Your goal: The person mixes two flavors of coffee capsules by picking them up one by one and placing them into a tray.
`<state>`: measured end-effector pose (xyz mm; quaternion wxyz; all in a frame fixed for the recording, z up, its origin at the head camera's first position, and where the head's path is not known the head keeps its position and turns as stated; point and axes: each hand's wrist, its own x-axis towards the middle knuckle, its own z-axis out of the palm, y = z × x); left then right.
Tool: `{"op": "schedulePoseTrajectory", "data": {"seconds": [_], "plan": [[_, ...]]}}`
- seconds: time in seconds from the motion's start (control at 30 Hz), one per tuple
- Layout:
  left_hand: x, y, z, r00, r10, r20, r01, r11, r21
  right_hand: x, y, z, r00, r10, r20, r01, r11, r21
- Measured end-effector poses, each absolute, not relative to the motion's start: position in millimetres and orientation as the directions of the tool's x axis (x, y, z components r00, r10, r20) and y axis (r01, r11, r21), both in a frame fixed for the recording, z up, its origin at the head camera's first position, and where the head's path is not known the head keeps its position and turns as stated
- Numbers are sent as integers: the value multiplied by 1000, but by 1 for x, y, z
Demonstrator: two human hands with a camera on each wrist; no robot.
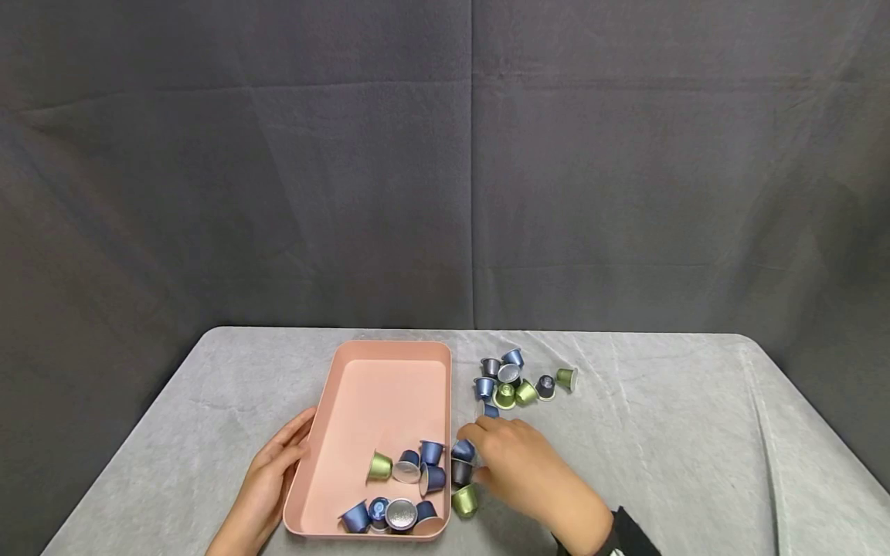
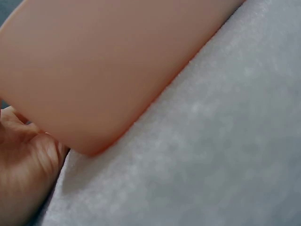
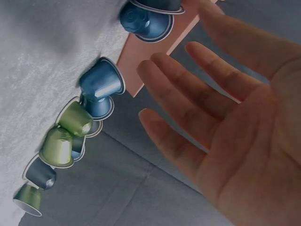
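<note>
Left hand (image 1: 271,467) touches tray (image 1: 389,401) — right hand (image 1: 518,467) beside capsules (image 1: 464,502).

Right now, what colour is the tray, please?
The tray is plain salmon pink; head view shows it best.

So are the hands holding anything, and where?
The right hand holds nothing. The left hand touches the pink tray on its left side; whether it grips can't be told.
</note>
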<state>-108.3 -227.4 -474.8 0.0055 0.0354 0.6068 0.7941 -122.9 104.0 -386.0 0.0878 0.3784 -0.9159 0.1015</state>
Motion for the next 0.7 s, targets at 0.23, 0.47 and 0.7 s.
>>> {"op": "schedulePoseTrajectory", "data": {"seconds": [0.23,0.47,0.7], "plan": [[-108,-227,-475,-997,54,56,39,-273,961,-127,107,-389,-700,-683,210,-712,690,-130],[-108,-226,-473,-999,38,27,16,-264,964,-131,109,-394,-704,-684,190,-709,686,-160],[-107,-226,-473,-999,30,34,25,-263,964,-133,108,-397,-710,-684,170,-704,689,-172]]}}
